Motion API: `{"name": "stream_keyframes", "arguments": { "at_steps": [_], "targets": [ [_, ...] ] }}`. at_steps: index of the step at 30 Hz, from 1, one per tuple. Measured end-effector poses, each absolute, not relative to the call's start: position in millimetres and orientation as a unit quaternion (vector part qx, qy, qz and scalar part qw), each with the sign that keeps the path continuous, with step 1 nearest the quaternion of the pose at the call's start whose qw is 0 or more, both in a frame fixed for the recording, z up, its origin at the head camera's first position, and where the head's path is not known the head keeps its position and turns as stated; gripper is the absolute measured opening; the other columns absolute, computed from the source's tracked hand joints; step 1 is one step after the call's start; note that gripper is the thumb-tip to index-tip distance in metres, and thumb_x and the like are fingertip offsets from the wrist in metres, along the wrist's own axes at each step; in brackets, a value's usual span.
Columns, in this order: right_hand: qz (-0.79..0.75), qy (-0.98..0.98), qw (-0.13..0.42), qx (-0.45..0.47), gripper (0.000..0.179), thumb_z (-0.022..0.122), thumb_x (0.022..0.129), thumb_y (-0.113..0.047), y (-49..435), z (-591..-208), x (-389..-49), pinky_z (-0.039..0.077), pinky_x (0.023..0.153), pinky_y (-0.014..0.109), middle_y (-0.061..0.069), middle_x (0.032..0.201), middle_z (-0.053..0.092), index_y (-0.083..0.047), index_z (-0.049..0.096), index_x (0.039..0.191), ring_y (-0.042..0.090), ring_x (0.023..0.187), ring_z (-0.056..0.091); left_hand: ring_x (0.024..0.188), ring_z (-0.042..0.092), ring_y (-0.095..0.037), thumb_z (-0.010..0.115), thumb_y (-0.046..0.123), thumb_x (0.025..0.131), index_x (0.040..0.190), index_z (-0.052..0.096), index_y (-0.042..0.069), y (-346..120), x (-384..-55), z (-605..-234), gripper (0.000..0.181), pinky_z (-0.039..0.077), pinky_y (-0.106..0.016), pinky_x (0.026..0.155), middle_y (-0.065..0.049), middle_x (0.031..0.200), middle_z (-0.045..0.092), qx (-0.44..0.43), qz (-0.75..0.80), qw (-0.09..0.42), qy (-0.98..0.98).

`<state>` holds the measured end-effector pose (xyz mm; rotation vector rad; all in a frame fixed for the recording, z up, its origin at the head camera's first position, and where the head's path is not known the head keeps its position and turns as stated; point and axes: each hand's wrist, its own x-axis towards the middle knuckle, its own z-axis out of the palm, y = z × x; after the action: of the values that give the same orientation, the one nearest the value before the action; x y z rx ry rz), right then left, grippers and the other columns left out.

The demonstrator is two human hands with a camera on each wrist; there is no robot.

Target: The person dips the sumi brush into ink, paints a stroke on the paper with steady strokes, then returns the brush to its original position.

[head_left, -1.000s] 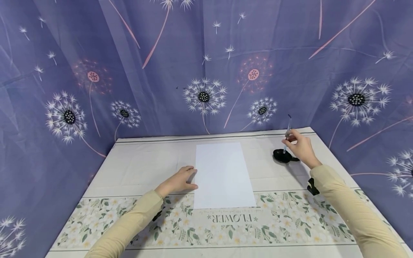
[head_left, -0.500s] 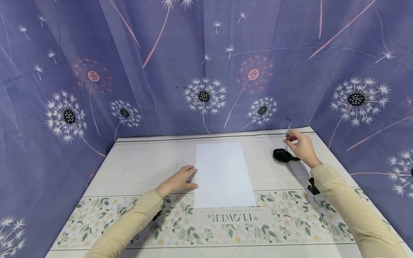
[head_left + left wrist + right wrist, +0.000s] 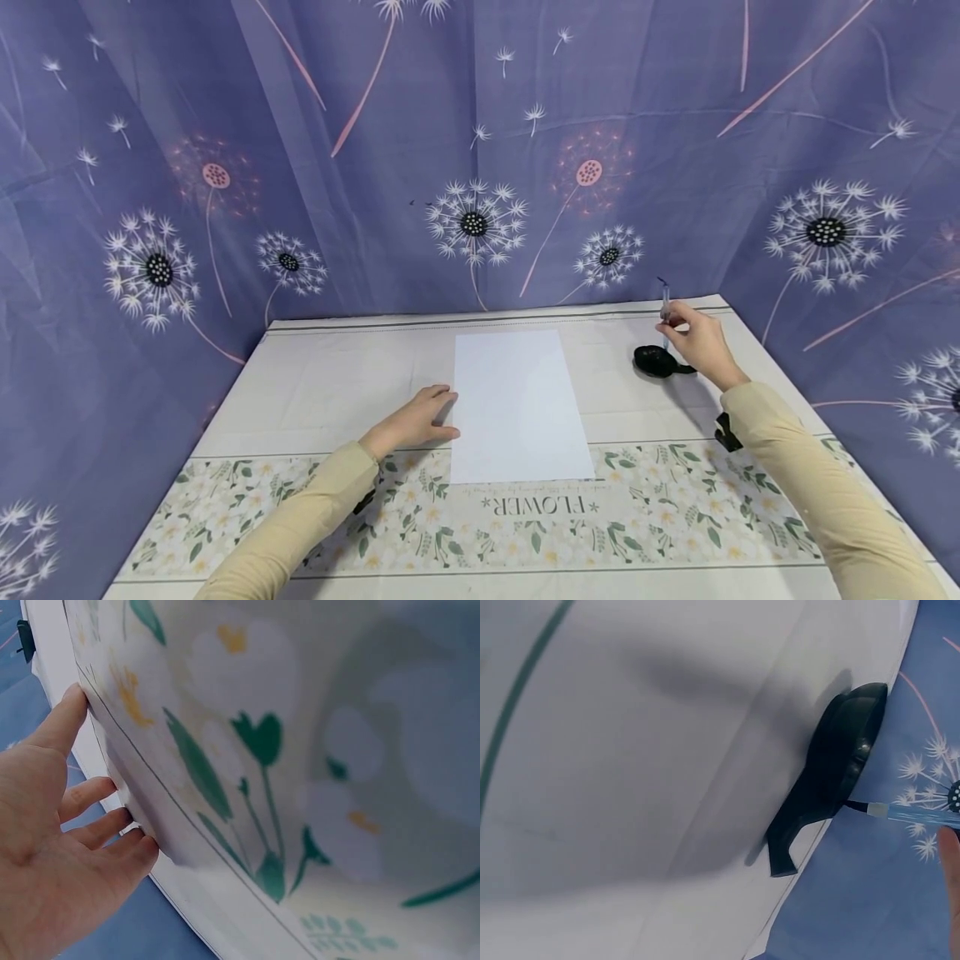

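Observation:
A blue-handled brush (image 3: 665, 315) with a dark bristle tip stands almost upright in my right hand (image 3: 701, 343), pinched between thumb and fingers. The tip meets the edge of a black spoon-shaped dish (image 3: 655, 362); in the right wrist view the brush (image 3: 915, 816) reaches the rim of the dish (image 3: 847, 750), though actual contact is hard to tell. My left hand (image 3: 411, 421) lies at the left edge of a white paper sheet (image 3: 517, 408), thumb and fingers spread. In the left wrist view that hand (image 3: 67, 847) shows loosely bent fingers and holds nothing.
A white tablecloth (image 3: 352, 358) with a floral band (image 3: 300, 517) covers the table. Purple dandelion-print curtains (image 3: 390, 108) stand close behind and on both sides. Dark straps (image 3: 727, 433) show near the sleeves.
The brush has shifted slightly and its upper end has swung a little left and down. My right hand stays almost in place; the left hand and paper have not visibly moved.

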<state>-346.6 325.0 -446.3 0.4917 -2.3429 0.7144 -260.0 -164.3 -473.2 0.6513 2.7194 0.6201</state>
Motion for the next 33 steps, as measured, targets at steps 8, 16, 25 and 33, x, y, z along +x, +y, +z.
{"name": "stream_keyframes", "arguments": {
  "at_steps": [8,16,25,33],
  "targets": [
    [0.291,-0.885,0.309,0.19,0.016,0.073,0.082,0.002,317.7,-447.9,-346.3,0.058,0.065,0.048,0.019,0.078,0.07,-0.001,0.061,0.093,0.037,0.077,0.069,0.146,0.024,-0.037,0.066,0.039,0.091,0.149,0.035,0.003,-165.6,-260.5,-476.5,0.075,0.029,-0.049,0.119,-0.02,0.157,0.025,0.227,0.218,0.136,0.939],
    [0.306,-0.889,0.289,0.179,0.013,0.069,0.086,0.002,316.8,-452.0,-347.9,0.058,0.064,0.05,0.023,0.083,0.07,0.0,0.061,0.096,0.041,0.083,0.069,0.147,0.022,-0.036,0.065,0.04,0.092,0.15,0.033,0.004,-166.5,-260.1,-476.5,0.075,0.028,-0.05,0.119,-0.019,0.158,0.022,0.232,0.222,0.139,0.937],
    [0.321,-0.887,0.288,0.166,0.013,0.069,0.086,0.001,317.3,-449.7,-350.0,0.058,0.068,0.044,0.022,0.086,0.07,0.001,0.062,0.097,0.04,0.087,0.068,0.146,0.023,-0.036,0.065,0.039,0.092,0.15,0.034,0.004,-166.2,-259.1,-474.8,0.075,0.029,-0.05,0.119,-0.019,0.158,0.024,0.227,0.219,0.137,0.939],
    [0.339,-0.876,0.313,0.138,0.016,0.071,0.087,-0.004,310.1,-441.9,-347.9,0.044,0.069,-0.003,0.013,0.089,0.067,-0.002,0.062,0.1,0.029,0.087,0.068,0.147,0.023,-0.035,0.066,0.04,0.091,0.15,0.034,0.005,-164.8,-259.0,-474.1,0.074,0.028,-0.049,0.119,-0.018,0.158,0.024,0.219,0.217,0.139,0.941]
  ]
}}
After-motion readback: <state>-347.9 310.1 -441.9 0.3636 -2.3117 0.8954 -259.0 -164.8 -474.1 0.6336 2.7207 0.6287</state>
